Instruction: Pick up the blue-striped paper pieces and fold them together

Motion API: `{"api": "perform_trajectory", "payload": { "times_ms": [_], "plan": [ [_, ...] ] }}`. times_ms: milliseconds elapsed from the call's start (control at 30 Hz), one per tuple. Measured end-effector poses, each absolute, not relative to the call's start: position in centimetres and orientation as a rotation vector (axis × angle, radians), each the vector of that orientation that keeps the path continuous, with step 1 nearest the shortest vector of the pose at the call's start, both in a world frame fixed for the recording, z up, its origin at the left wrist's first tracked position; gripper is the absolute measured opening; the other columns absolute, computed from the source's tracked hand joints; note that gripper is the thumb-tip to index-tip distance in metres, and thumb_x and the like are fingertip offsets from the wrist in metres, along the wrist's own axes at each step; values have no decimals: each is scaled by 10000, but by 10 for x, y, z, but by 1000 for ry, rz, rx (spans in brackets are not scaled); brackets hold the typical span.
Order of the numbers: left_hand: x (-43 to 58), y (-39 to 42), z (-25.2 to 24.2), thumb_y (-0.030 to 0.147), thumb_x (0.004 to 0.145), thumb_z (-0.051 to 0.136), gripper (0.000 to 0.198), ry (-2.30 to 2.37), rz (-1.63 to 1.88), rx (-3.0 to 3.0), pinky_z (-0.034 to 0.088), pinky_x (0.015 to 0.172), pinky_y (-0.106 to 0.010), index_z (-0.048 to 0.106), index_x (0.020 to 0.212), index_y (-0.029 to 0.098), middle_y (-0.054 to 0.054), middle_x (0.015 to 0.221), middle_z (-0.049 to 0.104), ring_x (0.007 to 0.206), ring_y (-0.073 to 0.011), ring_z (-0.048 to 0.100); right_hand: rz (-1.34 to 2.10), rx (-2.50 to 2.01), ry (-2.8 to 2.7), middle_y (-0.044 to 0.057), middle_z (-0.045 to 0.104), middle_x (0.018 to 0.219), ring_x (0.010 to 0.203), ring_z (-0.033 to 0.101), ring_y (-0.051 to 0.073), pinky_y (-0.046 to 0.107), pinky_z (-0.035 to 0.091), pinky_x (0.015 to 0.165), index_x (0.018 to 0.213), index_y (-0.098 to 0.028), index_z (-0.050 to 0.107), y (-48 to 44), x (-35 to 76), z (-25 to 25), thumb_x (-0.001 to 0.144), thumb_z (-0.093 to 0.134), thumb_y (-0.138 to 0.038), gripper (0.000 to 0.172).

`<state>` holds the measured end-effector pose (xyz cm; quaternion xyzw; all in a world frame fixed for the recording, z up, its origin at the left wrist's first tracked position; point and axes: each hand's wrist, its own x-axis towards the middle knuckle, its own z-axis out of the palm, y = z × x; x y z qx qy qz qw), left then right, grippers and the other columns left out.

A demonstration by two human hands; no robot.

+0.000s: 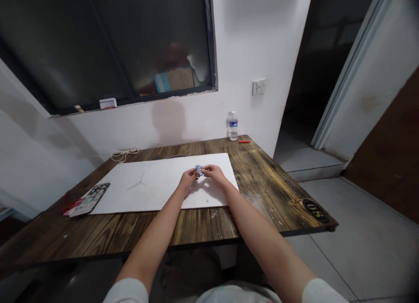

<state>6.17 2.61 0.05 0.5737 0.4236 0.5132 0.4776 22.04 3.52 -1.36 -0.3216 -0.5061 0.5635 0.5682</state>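
Above the far half of a large white rectangular board, the fingertips (204,168) of both hands pinch a small blue-and-white patterned strip (198,170) from either side, its exact material too small to tell. The left hand (189,180) and right hand (214,174) are curled closed and nearly meet around it, and this two-sided hold seems to steady the little piece in the air, clear of the board. The forearms reach forward from pale sleeves, and the wrists appear to stay off the board, leaving the fingers free.

The white rectangular board (153,187) lies flat on a scorched-looking brown wooden table (262,194), apparently giving a plain, smooth surface to work over. A thin grey forked mark (135,184) crosses its left part. Off its left edge, a phone in a patterned case (90,199) lies on red-and-white paper (72,206). Toward the far table edge, a clear plastic water bottle (232,126) stands upright beside a short red stick (244,141), both set back from the hands, out of their way.
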Motion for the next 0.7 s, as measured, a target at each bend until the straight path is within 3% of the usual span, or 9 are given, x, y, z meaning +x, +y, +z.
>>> {"api": "perform_trajectory", "payload": {
  "times_ms": [133, 300, 700],
  "plan": [
    [63, 24, 0, 571, 536, 849, 595, 992, 1249, 1393, 438, 671, -276, 769, 966, 167, -46, 752, 684, 681, -138, 547, 1311, -795, -1203, 20, 658, 640, 608, 542, 130, 279, 411, 622, 680, -156, 684, 34, 221, -12, 528, 821, -448, 357],
    [64, 26, -2, 508, 537, 874, 542, 955, 1291, 1298, 460, 739, -304, 763, 954, 181, -68, 867, 723, 729, -149, 589, 1320, -776, -1223, 23, 672, 671, 612, 557, 132, 277, 411, 621, 733, -154, 695, 29, 219, -9, 526, 830, -450, 386],
    [62, 32, -7, 445, 481, 907, 512, 946, 1363, 1174, 442, 738, -279, 763, 873, 149, -52, 792, 720, 699, -136, 599, 1301, -758, -1310, 49, 716, 753, 721, 623, 174, 311, 459, 737, 824, -150, 732, 24, 216, -6, 542, 834, -431, 411]
  ]
}}
